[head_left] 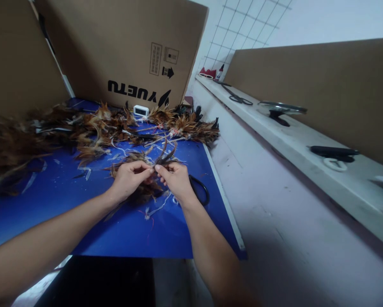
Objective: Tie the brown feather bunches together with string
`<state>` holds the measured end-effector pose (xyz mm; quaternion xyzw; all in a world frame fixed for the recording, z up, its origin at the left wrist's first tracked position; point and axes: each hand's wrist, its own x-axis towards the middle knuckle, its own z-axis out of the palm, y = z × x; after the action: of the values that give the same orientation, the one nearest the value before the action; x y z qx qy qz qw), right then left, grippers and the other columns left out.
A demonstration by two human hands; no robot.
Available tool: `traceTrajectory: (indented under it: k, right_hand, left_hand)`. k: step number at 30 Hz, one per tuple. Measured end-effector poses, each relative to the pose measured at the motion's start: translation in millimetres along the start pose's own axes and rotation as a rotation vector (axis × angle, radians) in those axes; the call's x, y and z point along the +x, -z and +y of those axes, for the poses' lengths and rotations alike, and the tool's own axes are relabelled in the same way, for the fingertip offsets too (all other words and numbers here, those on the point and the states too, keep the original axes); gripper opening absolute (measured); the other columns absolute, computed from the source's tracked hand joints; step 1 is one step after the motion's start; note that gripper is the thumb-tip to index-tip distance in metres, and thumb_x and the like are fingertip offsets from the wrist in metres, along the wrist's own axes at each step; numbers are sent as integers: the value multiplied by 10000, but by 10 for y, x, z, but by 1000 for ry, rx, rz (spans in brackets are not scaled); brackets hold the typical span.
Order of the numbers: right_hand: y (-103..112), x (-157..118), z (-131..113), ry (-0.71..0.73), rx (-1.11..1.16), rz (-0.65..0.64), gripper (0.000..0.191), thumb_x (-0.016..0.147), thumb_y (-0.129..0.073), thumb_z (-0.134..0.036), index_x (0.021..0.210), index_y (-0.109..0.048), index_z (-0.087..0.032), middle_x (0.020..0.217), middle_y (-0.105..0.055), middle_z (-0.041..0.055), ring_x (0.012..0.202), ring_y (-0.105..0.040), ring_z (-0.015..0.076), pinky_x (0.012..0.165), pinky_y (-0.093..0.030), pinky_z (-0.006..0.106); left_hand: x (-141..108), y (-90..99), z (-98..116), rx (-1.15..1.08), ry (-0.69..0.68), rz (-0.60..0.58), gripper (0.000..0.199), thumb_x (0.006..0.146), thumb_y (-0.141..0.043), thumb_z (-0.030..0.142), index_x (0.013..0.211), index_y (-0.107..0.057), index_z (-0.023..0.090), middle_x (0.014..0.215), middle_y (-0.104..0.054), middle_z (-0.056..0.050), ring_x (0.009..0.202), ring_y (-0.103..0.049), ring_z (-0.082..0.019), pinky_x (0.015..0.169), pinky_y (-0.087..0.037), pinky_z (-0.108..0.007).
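Note:
Both my hands meet over the blue tabletop, fingertips almost touching. My left hand (130, 177) pinches with thumb and forefinger at the base of some dark brown feathers (164, 157). From the other side my right hand (175, 177) grips the same feathers between thumb and finger, and their tips fan upward. Beneath and around the hands lies a loose clump of brown feathers (146, 192), partly covered by them. A black-handled tool (200, 189), likely scissors, sticks out beside my right wrist; its blades are hidden. Thin white string (159, 209) trails on the table just below.
Heaps of brown feathers (95, 128) spread across the back of the blue table (121, 230). A small white digital device (141, 111) stands before a cardboard box (130, 47). On the right ledge (293, 136) lie scissors (240, 100), a round glass-topped object (282, 107) and a black-handled tool (333, 151).

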<state>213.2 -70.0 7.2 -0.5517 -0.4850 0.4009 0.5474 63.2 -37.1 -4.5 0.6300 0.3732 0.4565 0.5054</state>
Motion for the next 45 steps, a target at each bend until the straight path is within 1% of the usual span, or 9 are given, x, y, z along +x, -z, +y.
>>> traceTrajectory:
  k: [6, 12, 17, 24, 27, 32, 34, 37, 45]
  right_hand:
    - [-29, -42, -80, -103, 118, 21, 242, 706, -705, -317, 557, -588, -166, 474, -539, -36, 390, -433, 56, 388, -349, 192]
    - [-42, -56, -91, -143, 257, -14, 261, 683, -703, -314, 518, -564, -167, 440, -514, -36, 375, -420, 55, 367, -321, 188]
    - [-36, -30, -73, -195, 320, -44, 262, 665, -665, -325, 489, -575, -154, 421, -501, -33, 364, -416, 54, 361, -307, 184]
    - [-40, -34, -118, -268, 368, -21, 124, 603, -621, -260, 548, -597, -152, 413, -502, -48, 340, -396, 56, 337, -265, 185]
    - [-40, -41, -130, -277, 377, -19, 122, 580, -622, -257, 529, -593, -150, 406, -503, -48, 329, -391, 52, 330, -255, 182]
    - [-35, -50, -138, -298, 409, -56, 128, 576, -636, -261, 541, -618, -139, 410, -500, -54, 327, -384, 39, 332, -243, 173]
    - [-40, -55, -138, -306, 406, -58, 139, 586, -642, -269, 548, -621, -137, 420, -502, -55, 334, -388, 37, 333, -242, 169]
    - [-60, -60, -131, -275, 353, -14, 182, 598, -657, -288, 515, -585, -144, 426, -510, -48, 340, -399, 40, 330, -255, 171]
    - [-99, -23, -49, -167, 289, 63, 206, 593, -699, -308, 525, -565, -166, 386, -496, -53, 324, -382, 52, 322, -280, 187]
  left_hand:
    - [-37, -7, 38, 75, -69, 53, 130, 731, -725, 305, 730, -718, 175, 578, -686, 8, 524, -639, -138, 532, -521, -223]
    - [-44, 9, -33, 211, -174, 93, 146, 771, -696, 319, 779, -730, 177, 629, -719, -9, 563, -666, -155, 563, -526, -237]
    - [-30, 40, -80, 402, -378, 151, 138, 805, -677, 290, 833, -749, 176, 735, -755, -34, 633, -692, -157, 608, -532, -239]
    - [-26, 57, -55, 597, -740, 159, 106, 840, -638, 187, 850, -743, 186, 819, -775, -31, 705, -716, -148, 679, -553, -228]
    - [-18, 68, -59, 674, -838, 156, 118, 857, -617, 167, 873, -733, 178, 845, -775, -39, 734, -721, -147, 693, -554, -222]
    - [-10, 89, -64, 749, -918, 161, 136, 866, -591, 149, 863, -725, 167, 828, -770, -49, 734, -719, -146, 694, -546, -216]
    - [-14, 87, -56, 749, -910, 163, 138, 858, -590, 151, 852, -727, 169, 819, -768, -48, 723, -716, -147, 688, -542, -218]
    - [-24, 71, -30, 700, -814, 169, 128, 839, -607, 189, 810, -732, 184, 777, -763, -32, 680, -704, -144, 663, -533, -224]
    - [-44, 13, -15, 350, -308, 140, 135, 784, -673, 296, 784, -734, 176, 624, -717, -9, 552, -661, -148, 567, -507, -238]
